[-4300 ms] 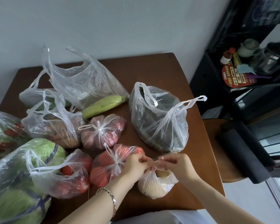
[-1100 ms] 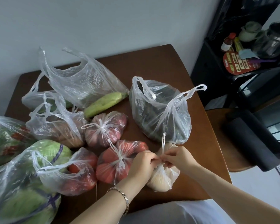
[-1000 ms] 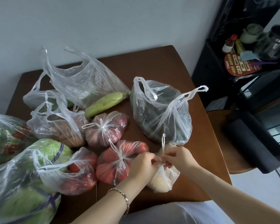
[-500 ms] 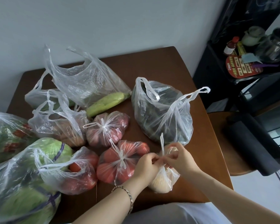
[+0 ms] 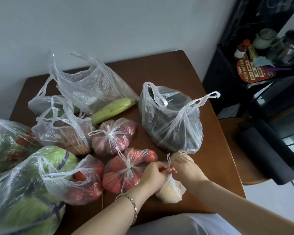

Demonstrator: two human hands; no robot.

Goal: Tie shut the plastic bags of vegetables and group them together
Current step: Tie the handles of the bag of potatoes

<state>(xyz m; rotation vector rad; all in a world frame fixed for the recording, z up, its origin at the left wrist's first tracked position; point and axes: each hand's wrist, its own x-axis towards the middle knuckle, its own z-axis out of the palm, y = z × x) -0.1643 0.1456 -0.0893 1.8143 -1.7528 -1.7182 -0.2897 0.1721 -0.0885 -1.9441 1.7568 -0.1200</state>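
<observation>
Pinching the neck of the small pale bag [image 5: 171, 192] between them, the left hand [image 5: 152, 174] and right hand [image 5: 186, 168] have their fingers [image 5: 160, 168] clamped on its handles, on the bench [image 5: 159, 72] beneath them. The handle tail [image 5: 168, 158] beyond the right fingers stands shorter than a second ago, so the knot is probably cinching, though the fingers hide it. The dark bag [image 5: 168, 126] beyond gapes untied.
</observation>
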